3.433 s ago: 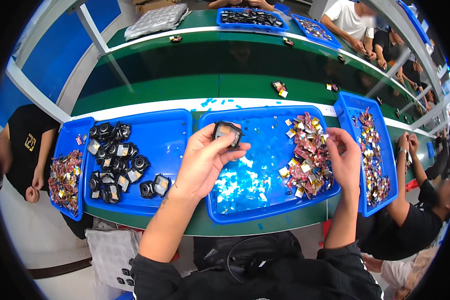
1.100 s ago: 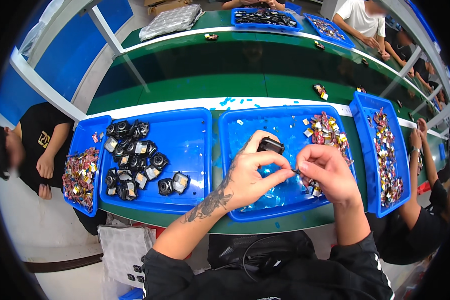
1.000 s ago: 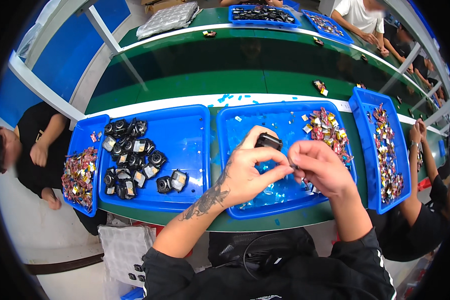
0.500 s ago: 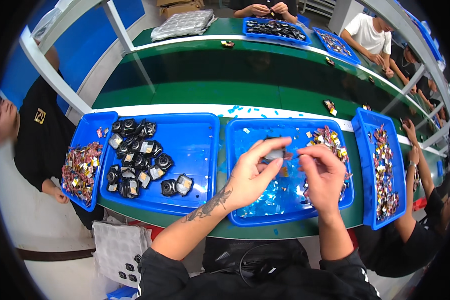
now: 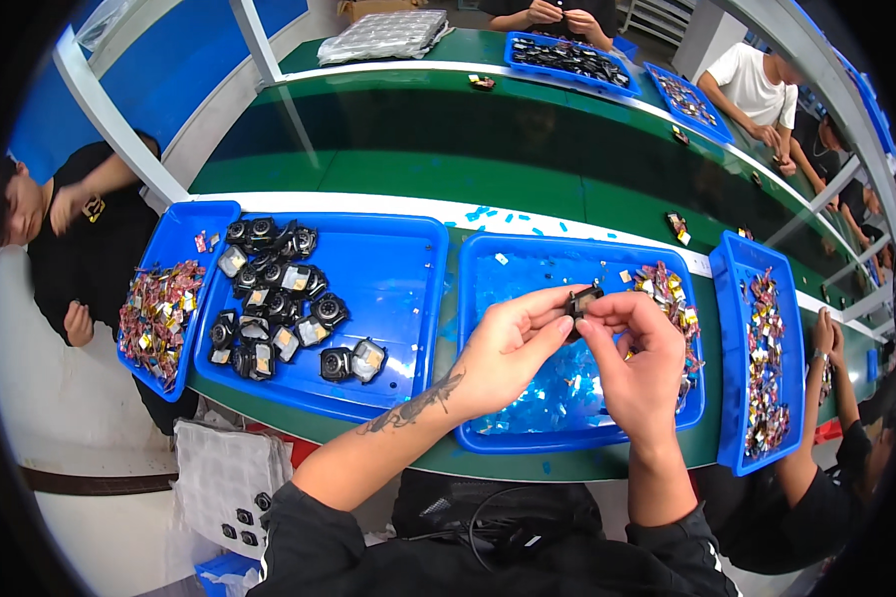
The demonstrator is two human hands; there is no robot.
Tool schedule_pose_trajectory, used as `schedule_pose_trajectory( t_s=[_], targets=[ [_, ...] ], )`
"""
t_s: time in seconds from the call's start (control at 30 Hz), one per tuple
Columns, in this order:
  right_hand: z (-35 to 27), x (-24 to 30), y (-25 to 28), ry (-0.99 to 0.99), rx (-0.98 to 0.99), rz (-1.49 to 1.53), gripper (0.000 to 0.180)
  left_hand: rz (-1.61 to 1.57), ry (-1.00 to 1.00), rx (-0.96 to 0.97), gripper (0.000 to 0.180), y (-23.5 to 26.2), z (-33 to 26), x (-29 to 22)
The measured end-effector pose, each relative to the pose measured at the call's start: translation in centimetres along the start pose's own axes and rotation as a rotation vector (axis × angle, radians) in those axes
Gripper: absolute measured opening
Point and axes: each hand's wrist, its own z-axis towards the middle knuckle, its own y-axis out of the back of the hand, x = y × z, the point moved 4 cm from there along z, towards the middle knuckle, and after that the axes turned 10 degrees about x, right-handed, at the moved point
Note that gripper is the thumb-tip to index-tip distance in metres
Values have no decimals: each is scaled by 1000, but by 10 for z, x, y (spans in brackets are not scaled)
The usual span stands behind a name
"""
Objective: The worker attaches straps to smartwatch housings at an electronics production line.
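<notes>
In the head view, the left hand [image 5: 513, 348] has its thumb and fingers closed on a small black casing [image 5: 584, 298]; the right hand [image 5: 639, 363] pinches in from the other side, thumb and forefinger narrowed against the casing's right edge; the casing is thus between the two sets of fingertips, raised above a blue tray [image 5: 538, 444]; below the hands, that tray's floor is strewn with shiny blue scraps [image 5: 543, 408], and just beyond the right hand lies a heap of small circuit boards [image 5: 667, 289], partly hidden by it; left of the left hand, a second blue tray [image 5: 388, 298] bears a cluster of black camera-like units [image 5: 279, 308], with a narrow tray [image 5: 179, 234] of boards farther left; right of the right hand stands another narrow tray [image 5: 734, 378] of boards; beyond both hands runs a green belt [image 5: 418, 179]; a co-worker [image 5: 80, 249] in black is well to the left.
</notes>
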Motion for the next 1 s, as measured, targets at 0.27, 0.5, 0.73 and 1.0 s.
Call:
schedule_pose_trajectory(
  t_s=[0.27, 0.5, 0.73, 1.0],
  targets=[
    [1, 5, 1, 81, -20, -51, 10, 101, 4, 27, 39, -4, -3, 0],
    [2, -3, 0, 78, -39, 10, 8, 85, -25, 54, 40, -4, -1, 2],
    [0, 12, 5, 120, -49, -184, 8, 71, -25, 51, 41, -7, -3, 2],
    [-4, 19, 9, 183, -52, -337, 9, 92, -35, 69, 41, -8, -5, 3]
  ],
)
